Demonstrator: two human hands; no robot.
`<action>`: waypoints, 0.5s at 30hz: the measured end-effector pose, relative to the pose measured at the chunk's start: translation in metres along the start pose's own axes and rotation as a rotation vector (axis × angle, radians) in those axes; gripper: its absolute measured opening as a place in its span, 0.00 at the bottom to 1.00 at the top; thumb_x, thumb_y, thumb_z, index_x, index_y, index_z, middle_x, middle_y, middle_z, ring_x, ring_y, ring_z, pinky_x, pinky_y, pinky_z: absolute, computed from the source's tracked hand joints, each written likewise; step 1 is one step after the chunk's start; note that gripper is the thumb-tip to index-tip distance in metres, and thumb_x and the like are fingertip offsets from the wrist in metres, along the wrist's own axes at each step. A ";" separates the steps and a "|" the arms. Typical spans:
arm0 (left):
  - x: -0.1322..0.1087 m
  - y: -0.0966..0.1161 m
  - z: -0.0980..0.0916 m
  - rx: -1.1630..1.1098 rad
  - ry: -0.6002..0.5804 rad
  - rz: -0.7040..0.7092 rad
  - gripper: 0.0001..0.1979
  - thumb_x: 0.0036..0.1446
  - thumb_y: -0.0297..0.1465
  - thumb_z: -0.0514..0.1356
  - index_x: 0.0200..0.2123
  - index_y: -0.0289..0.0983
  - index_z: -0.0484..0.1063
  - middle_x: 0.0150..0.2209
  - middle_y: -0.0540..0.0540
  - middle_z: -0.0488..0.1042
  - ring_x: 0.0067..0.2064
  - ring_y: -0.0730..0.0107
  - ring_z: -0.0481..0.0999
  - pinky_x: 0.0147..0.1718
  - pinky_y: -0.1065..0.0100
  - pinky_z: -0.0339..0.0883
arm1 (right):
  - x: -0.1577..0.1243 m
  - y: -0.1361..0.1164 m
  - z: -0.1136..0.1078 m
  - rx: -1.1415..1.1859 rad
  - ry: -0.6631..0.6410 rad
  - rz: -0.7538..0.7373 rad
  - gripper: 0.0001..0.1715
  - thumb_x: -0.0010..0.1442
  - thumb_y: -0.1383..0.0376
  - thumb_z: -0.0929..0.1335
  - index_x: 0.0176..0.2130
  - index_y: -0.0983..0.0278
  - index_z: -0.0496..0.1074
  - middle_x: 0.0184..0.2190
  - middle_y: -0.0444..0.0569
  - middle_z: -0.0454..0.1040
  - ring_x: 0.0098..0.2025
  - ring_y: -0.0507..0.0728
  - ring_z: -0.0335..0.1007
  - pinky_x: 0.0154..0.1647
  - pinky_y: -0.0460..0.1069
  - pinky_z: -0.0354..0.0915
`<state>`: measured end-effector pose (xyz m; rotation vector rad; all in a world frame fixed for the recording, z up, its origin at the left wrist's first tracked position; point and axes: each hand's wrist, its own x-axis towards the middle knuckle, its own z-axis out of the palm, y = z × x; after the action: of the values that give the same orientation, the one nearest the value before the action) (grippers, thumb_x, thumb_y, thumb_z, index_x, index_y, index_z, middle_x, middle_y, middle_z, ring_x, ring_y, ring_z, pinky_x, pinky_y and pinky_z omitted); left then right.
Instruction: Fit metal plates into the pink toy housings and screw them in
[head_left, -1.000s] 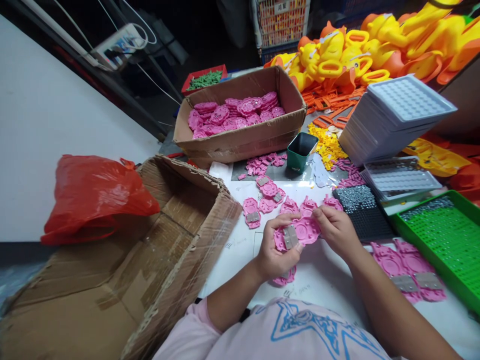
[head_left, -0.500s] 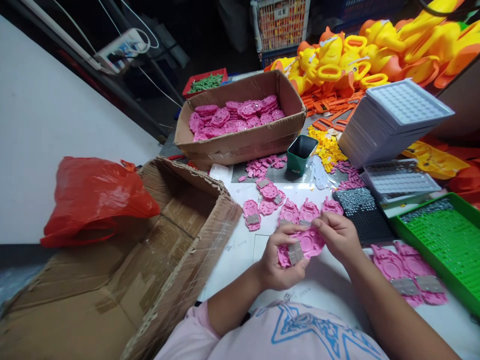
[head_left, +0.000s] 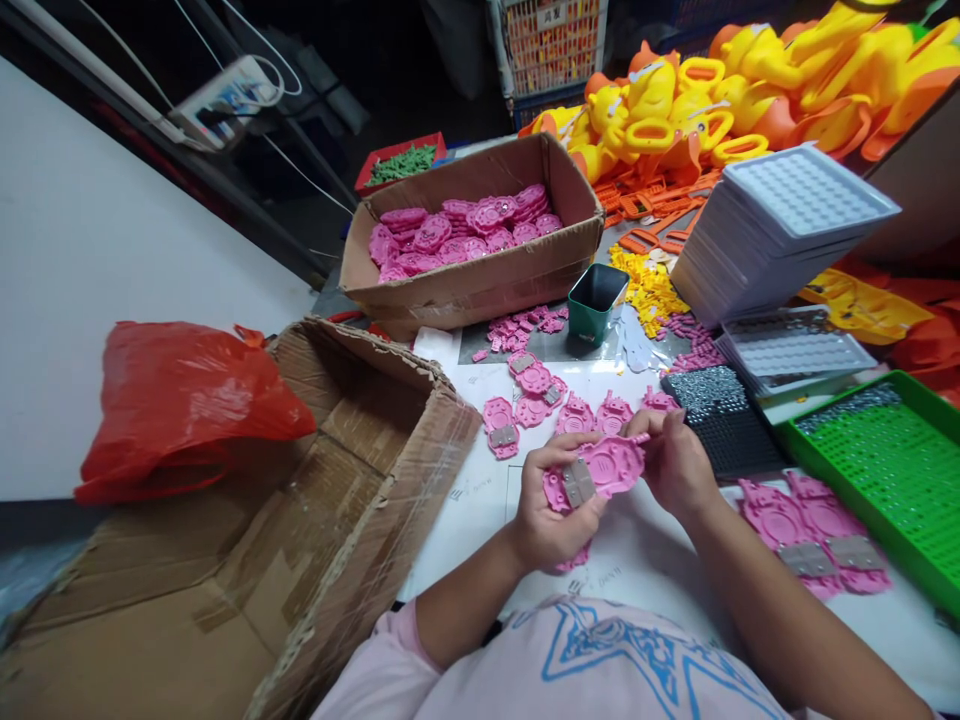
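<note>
My left hand is closed around a pink plastic casing half with a grey metal plate at its near end, tilted above the white work sheet. At its far right end, my right hand has its fingertips pinched together; whatever is between them is hidden. Several similar pink casing halves lie just beyond my hands, some partly covered by them. A pair of pink halves with metal plates rests to the right. Under my left wrist, a bit of another pink part shows.
An open cardboard box with a red bag stands left. Behind are a carton of pink pieces, a green cup and small loose parts. On the right are stacked white trays, a black tray and a green tray holding screws.
My right fingers have shifted from the casing's upper edge to its right end and curled in. My left hand has tilted the casing and moved slightly left. The view has shifted a little.
</note>
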<state>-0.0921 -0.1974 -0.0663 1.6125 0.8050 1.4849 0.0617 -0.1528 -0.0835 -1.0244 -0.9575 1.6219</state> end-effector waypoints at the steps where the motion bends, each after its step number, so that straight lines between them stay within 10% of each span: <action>1: -0.001 -0.001 0.000 -0.010 0.008 0.000 0.21 0.55 0.24 0.60 0.49 0.43 0.55 0.52 0.40 0.66 0.55 0.61 0.69 0.51 0.57 0.65 | 0.000 -0.001 0.000 0.016 -0.011 0.012 0.37 0.50 0.33 0.58 0.22 0.63 0.64 0.12 0.41 0.55 0.14 0.48 0.50 0.14 0.45 0.47; 15: -0.004 0.002 0.003 -0.142 -0.004 0.019 0.25 0.52 0.19 0.59 0.50 0.43 0.56 0.54 0.40 0.65 0.56 0.63 0.68 0.53 0.60 0.64 | -0.001 -0.001 0.002 0.040 -0.032 -0.096 0.25 0.46 0.51 0.73 0.17 0.64 0.62 0.16 0.41 0.57 0.20 0.47 0.53 0.20 0.43 0.54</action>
<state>-0.0895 -0.2021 -0.0670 1.5208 0.6679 1.5165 0.0606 -0.1533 -0.0818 -0.9142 -0.9768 1.5761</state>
